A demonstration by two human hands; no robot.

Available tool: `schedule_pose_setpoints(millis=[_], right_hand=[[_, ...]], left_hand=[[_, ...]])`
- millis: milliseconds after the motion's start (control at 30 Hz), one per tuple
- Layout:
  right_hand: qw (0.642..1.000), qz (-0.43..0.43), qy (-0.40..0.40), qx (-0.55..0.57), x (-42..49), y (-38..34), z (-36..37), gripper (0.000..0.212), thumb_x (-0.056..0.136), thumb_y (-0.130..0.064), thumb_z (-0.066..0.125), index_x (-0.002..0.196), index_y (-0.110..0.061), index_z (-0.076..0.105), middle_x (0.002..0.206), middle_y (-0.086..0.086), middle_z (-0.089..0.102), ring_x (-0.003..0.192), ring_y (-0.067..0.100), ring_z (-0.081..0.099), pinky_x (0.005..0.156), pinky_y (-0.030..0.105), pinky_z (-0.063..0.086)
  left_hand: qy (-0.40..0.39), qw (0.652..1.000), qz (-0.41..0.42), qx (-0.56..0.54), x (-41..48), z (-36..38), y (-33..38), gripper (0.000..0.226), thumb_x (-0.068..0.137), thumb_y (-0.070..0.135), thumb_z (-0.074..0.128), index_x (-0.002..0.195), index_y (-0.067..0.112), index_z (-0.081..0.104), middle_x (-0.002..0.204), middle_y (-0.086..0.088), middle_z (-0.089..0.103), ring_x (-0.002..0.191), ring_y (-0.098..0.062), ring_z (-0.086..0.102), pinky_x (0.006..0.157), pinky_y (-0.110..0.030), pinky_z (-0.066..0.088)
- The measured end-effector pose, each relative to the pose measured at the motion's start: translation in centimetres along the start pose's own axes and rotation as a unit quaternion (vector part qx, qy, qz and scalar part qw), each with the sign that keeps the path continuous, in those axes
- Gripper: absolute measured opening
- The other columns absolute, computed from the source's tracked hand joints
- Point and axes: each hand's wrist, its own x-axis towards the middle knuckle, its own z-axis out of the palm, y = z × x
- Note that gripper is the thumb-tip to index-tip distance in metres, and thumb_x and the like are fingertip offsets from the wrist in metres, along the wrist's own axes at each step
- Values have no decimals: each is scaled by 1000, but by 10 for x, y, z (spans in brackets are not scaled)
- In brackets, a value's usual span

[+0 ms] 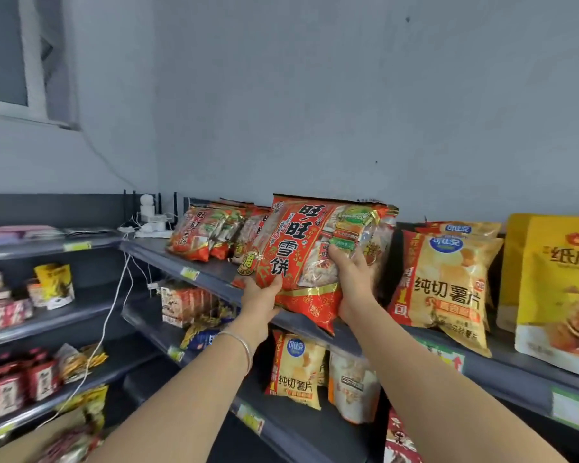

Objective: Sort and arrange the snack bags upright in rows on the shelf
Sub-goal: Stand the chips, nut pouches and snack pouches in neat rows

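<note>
A large red rice-cracker bag (301,248) stands upright at the front edge of the dark top shelf (194,265), its lower corner hanging over the edge. My left hand (259,297) grips its lower left edge. My right hand (355,275) holds its right side, fingers across the clear window. More red bags of the same kind (201,235) stand in a row further left on the shelf. Behind the held bag another red bag (248,238) leans, partly hidden.
Orange potato-chip bags (445,279) and yellow pouches (555,289) stand to the right on the same shelf. A white power strip and chargers (149,222) sit at its far left corner, with a cable hanging down. Lower shelves hold more snack bags (298,369) and red packs (17,389).
</note>
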Motion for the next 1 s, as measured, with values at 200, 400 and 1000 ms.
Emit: schedule_pose_setpoints(millis=[200, 400, 1000], right_hand=[[999, -2, -25, -20, 90, 48, 55, 97, 73, -42, 77, 151, -27, 22, 152, 7, 36, 133, 31, 43, 107, 55, 39], [998, -31, -41, -44, 160, 99, 108, 104, 58, -58, 78, 146, -27, 33, 148, 4, 43, 134, 29, 44, 107, 57, 39], [976, -15, 93, -194, 271, 197, 177, 45, 85, -38, 66, 125, -19, 55, 115, 5, 68, 105, 26, 66, 95, 52, 51]], left_hand=[[48, 966, 54, 248, 92, -37, 22, 60, 91, 32, 59, 143, 15, 36, 147, -10, 37, 132, -30, 38, 109, -47, 34], [14, 939, 102, 329, 157, -70, 32, 64, 91, 24, 60, 147, 19, 30, 150, -9, 31, 135, -27, 35, 112, -43, 31], [-83, 928, 124, 342, 357, -148, 37, 79, 87, 37, 64, 149, 24, 18, 154, -10, 20, 141, -29, 22, 114, -46, 25]])
